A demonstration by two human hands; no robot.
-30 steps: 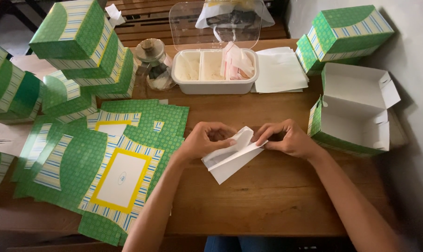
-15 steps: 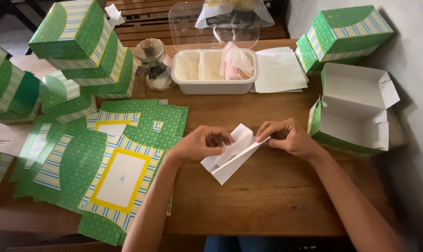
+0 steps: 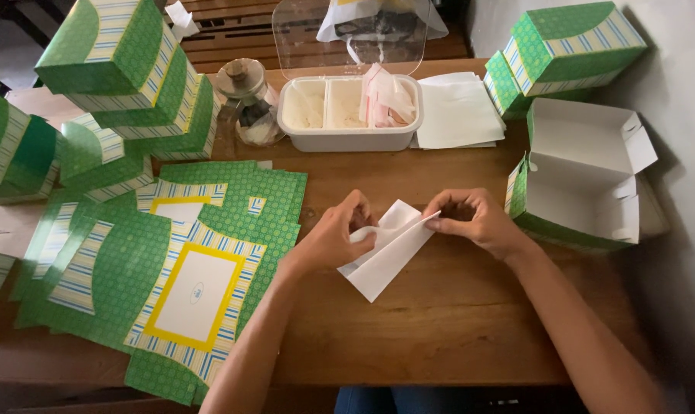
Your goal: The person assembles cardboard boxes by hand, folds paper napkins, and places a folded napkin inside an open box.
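Note:
A folded sheet of white paper (image 3: pixel 384 254) lies over the wooden table (image 3: pixel 439 337) in front of me. My left hand (image 3: pixel 338 232) pinches its left upper edge, where the paper curls up. My right hand (image 3: pixel 476 221) pinches its upper right corner, fingers closed on the fold. The lower tip of the paper points toward me and rests on the wood. An open green-and-white cardboard box (image 3: pixel 581 178) stands just right of my right hand, its lid flaps up.
Flat green box blanks (image 3: pixel 163 268) cover the table's left half. Folded green boxes are stacked at the far left (image 3: pixel 125 77) and far right (image 3: pixel 570 50). At the back stand a white divided tray (image 3: pixel 347 115), a stack of white paper (image 3: pixel 458 113) and a small glass jar (image 3: pixel 248 96).
The paper has been lifted and pulled out more between my hands; my right hand moved a little up and right, and the left edge now curls under my left fingers.

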